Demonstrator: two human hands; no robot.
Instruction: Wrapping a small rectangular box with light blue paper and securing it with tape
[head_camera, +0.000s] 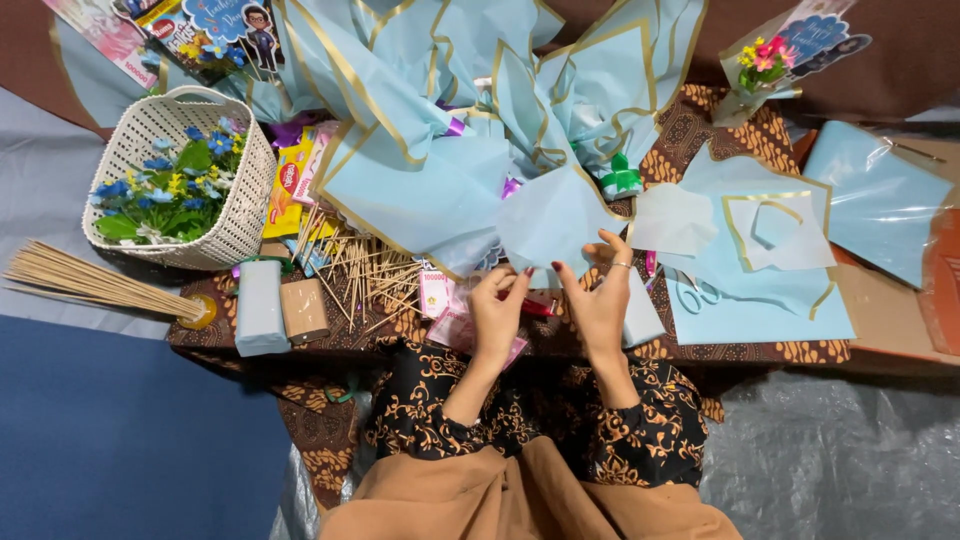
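Observation:
My left hand (497, 307) and my right hand (600, 300) are close together at the near edge of a low table covered in brown patterned cloth (690, 130). Both pinch the lower end of a light blue wrapping paper sheet (550, 220) that belongs to a big bundle of blue, gold-edged paper (440, 110). A small red object (540, 303) lies between the hands. Pink wrapped packets (450, 325) lie under the left hand. The right hand wears a ring.
A white basket of blue and yellow artificial flowers (180, 175) stands at the left. Loose wooden skewers (365, 270) and a skewer bundle (90, 282) lie nearby. Scissors (692, 292), cut blue sheets (770, 260), tape rolls (262, 305) and a small flower pick (765, 60) surround the work.

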